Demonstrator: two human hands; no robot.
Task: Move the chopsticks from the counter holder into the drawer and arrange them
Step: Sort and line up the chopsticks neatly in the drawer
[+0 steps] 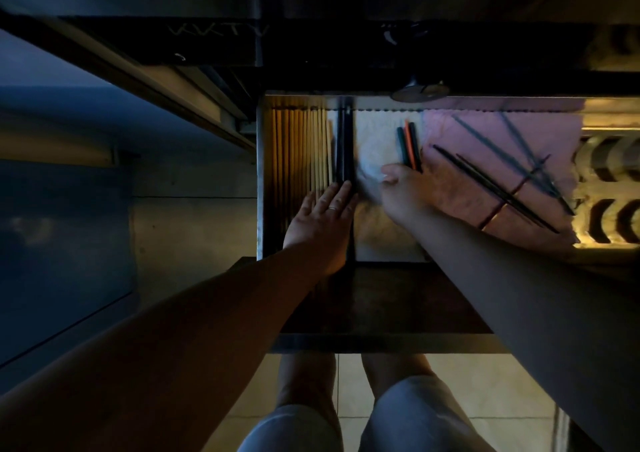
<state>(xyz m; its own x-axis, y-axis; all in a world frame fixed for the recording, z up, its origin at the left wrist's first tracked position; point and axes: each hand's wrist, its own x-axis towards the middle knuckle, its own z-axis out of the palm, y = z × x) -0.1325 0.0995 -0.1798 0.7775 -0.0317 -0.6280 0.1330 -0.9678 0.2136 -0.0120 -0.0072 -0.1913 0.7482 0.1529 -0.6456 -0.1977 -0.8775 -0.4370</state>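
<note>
The open drawer (260, 188) holds a row of pale wooden chopsticks (304, 147) along its left side, with dark chopsticks (344, 147) lying next to them. My left hand (320, 218) rests flat, fingers together, on the near ends of these rows. My right hand (420, 188) grips several coloured chopsticks (408, 147), one orange and two dark, pointing away from me over the white liner (374, 129). More dark chopsticks (495, 188) lie crossed on a pink cloth (460, 133) to the right. The counter holder is not in view.
A white crumpled thing (372, 161) lies in the drawer by my right thumb. The dark counter edge (346, 71) overhangs the drawer's back. A round knob (419, 91) sits at the drawer's far rim. My knees and the tiled floor (349, 382) are below.
</note>
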